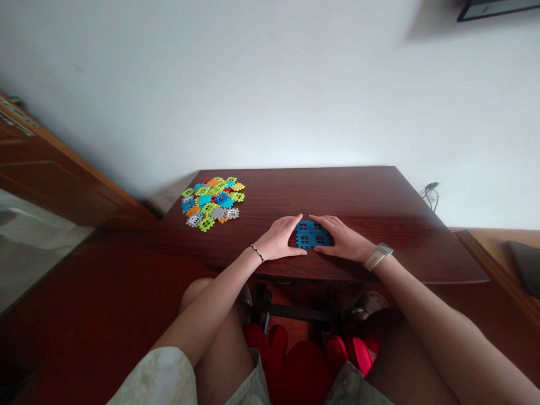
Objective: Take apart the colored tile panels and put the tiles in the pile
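Head view: a square blue panel (312, 232), apparently composed of four joined window tiles with notched edges, is shown lying flat on a dark reddish-brown table (333, 191), near its front edge. The panel is framed from both sides by the hands. The left hand (280, 238) is held in a wide curve at the panel's left side, its thumb and fingers parted near the two left corners; whether the edge is touched cannot be told. The right hand (343, 240) is likewise widely curved, with the right part of the panel enclosed between fingers and thumb; how firmly it is pressed cannot be determined. A beaded bracelet (257, 253) is worn on the left wrist, and a watch with a pale strap (377, 257) on the right.

Well apart from the panel, a heap of notched tiles (213, 201) is seen at the left end of the table, in green, blue, orange, yellow, red, grey and white; some are pierced with window patterns. The table is backed by a pale wall (274, 95), and a wooden door (63, 169) is seen at far left. Dark cables (431, 195) are located beyond the table's right side. Below the front edge, a red padded object (301, 368) is visible between the legs.
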Tool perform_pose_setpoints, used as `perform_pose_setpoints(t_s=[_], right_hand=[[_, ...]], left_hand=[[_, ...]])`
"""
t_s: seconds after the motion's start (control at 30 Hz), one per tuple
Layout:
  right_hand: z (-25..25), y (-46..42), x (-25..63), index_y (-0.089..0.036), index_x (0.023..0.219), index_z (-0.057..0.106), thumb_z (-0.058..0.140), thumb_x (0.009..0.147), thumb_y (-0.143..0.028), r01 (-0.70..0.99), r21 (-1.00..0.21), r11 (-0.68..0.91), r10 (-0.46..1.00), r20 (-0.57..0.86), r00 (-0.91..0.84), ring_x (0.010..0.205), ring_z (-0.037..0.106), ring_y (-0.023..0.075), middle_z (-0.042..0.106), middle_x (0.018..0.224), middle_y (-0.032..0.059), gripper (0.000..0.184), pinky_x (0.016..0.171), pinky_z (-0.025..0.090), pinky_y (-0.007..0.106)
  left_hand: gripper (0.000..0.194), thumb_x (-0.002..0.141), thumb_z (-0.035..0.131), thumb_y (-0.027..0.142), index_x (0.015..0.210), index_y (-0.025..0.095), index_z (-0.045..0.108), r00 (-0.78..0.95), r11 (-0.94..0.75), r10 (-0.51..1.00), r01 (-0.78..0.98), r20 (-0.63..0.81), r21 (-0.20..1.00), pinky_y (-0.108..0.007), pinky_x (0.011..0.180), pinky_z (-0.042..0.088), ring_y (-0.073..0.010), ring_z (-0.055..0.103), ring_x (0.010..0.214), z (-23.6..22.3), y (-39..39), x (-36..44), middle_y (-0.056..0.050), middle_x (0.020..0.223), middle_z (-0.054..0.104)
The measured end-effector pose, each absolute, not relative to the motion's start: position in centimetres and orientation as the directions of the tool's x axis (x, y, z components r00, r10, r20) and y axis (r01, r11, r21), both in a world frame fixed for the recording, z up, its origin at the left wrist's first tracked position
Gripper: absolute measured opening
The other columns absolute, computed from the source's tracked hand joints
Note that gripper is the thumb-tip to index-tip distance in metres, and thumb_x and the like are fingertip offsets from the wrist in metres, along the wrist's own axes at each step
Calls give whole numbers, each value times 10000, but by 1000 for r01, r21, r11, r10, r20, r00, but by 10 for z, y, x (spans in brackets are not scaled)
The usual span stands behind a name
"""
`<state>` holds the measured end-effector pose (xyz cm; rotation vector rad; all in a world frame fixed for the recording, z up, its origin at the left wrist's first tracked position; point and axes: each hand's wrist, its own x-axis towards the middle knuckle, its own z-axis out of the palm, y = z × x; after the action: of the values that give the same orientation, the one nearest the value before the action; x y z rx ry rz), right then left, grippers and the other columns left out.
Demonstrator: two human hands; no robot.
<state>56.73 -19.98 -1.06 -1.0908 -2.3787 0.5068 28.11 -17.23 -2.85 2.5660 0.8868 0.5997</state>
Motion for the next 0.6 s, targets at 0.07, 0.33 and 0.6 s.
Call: perform_pose_setpoints(t_s=[0.07,0.33,0.6], right_hand=[[-11,-201,567,-301,1705,374,810,913,-461,602,-509,616,778,271,-567,1481,537,388,583,1597,147,919,1254,452,644],[-11,-207,564,-308,1681,404,766,917,-363,573,-502,648,751,297,-590,1484,526,388,583,1585,140,847,1255,447,650],[-9,-208,562,-306,1714,345,739,861,-242,565,-508,650,747,290,-598,1490,521,393,560,1608,139,941,1251,447,658]], left_hand=[[1108,896,844,571,1741,273,193,726,-751,632,485,273,449,-593,1303,402,-378,459,1563,-26,-173,282,-194,1673,467],[1009,925,810,499,1730,285,240,739,-763,613,462,279,453,-596,1284,426,-374,490,1513,-20,-173,286,-166,1630,518],[1008,863,820,383,1709,239,292,747,-771,602,453,282,447,-597,1280,429,-383,512,1482,-16,-171,285,-177,1603,540]])
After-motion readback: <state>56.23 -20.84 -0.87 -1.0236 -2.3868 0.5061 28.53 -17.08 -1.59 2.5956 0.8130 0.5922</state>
